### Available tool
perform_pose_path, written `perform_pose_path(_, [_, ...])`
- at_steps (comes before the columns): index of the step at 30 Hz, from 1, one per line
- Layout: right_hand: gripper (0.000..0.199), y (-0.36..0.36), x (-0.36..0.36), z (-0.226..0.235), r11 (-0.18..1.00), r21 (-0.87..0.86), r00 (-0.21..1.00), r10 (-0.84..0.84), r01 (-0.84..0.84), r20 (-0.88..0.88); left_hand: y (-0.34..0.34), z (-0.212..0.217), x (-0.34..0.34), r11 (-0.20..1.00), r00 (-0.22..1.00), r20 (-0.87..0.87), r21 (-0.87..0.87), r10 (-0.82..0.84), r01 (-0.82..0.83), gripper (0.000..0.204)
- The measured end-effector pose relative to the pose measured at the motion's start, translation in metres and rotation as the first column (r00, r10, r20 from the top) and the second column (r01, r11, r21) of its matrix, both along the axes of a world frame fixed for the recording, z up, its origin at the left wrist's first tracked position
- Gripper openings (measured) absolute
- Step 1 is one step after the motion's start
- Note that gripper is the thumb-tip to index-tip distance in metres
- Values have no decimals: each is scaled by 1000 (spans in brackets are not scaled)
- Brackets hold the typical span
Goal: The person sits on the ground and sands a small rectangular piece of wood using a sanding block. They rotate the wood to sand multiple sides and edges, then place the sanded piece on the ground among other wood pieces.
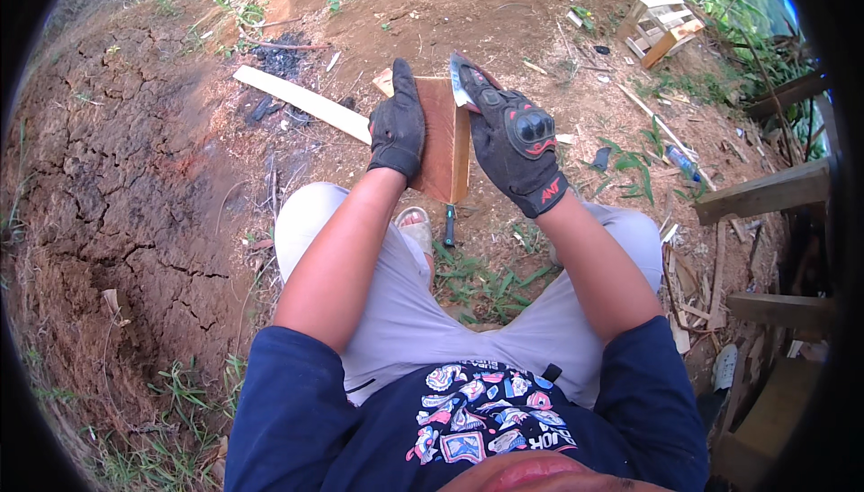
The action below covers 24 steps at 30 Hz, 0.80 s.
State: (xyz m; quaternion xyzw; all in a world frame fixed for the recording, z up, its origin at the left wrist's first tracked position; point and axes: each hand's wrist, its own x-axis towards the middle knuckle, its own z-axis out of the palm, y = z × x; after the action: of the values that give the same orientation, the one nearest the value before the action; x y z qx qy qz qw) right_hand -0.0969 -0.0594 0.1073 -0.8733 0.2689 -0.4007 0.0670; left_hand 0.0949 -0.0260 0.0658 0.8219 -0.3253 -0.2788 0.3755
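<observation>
Between my knees a brown wooden piece [438,136], box-like with a paler narrow side, stands upright. My left hand [397,127], in a black glove, grips its left side with the thumb pointing up along it. At its upper right corner my right hand [517,132], in a black glove with a hard knuckle guard, pinches a folded sheet [460,85], whitish with a reddish side, that looks like sandpaper. The sheet is at the wood's top edge; the fingers partly hide it. Below the wooden piece, a black and teal tool handle [449,226] shows on the ground.
A pale plank [301,100] lies left of my left hand, near dark ash [283,58]. A slatted wooden crate [661,31] sits at the far right. Timber beams [765,193] jut in from the right, beside wood scraps [693,298]. Cracked soil [99,186] spreads at left.
</observation>
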Motion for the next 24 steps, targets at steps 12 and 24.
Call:
perform_pose_path(12, [44, 6, -6, 18, 991, 118, 991, -54, 68, -121, 3, 2, -7, 997, 994, 90, -31, -69, 72, 93])
perform_pose_path(24, [48, 15, -11, 23, 997, 78, 998, 3, 3, -71, 4, 7, -2, 973, 952, 208, 97, -226, 210, 63])
